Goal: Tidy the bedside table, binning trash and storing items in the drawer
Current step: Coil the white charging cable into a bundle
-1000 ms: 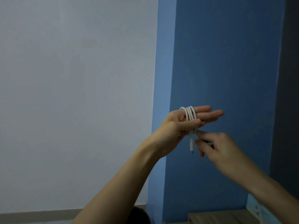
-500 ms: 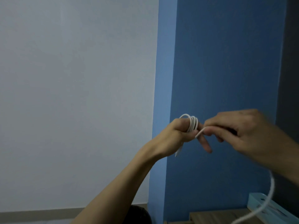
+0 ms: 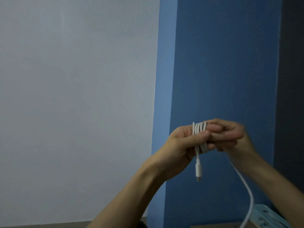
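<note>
A white charging cable (image 3: pixel 199 129) is wound in several loops around the fingers of my left hand (image 3: pixel 182 142), whose thumb presses on the loops. One plug end (image 3: pixel 197 170) hangs down below that hand. My right hand (image 3: pixel 230 135) is closed around the loose part of the cable just right of the coil. From there the free length (image 3: pixel 246 191) sags down to the bottom edge. Both hands are raised in front of the blue wall.
A light blue box (image 3: pixel 266 216) sits at the bottom right on a wooden table top (image 3: pixel 213 226), of which only a strip shows. A white wall fills the left half, a blue wall the right, with a dark panel at the far right.
My right hand has carried the loose cable around the left fingers, adding to the coil. The plug end now hangs lower below my left hand.
</note>
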The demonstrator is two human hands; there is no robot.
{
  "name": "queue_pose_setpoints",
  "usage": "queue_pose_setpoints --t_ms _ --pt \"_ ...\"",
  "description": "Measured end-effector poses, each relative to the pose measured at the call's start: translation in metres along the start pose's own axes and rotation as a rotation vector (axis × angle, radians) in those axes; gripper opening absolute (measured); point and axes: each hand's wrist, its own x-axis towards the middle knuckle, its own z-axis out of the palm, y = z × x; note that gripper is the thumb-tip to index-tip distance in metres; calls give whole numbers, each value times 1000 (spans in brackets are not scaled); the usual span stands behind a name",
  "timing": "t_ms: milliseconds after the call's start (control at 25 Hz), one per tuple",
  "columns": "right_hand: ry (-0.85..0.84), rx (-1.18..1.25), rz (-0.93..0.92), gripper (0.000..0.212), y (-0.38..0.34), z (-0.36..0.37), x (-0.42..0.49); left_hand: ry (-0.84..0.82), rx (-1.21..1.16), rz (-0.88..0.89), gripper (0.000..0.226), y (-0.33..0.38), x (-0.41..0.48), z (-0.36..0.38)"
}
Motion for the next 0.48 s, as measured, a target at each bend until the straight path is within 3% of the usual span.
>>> queue_pose_setpoints --t_ms 200,320,480 --pt "110 -22 169 37 20 12 -5 58 84 59 27 -1 -1 -3" --pt "21 -76 128 46 26 15 -12 150 133 45 29 -5 -1 -8" --pt "-127 -375 70 35 23 15 -21 263 244 22 30 -9 2 -17"
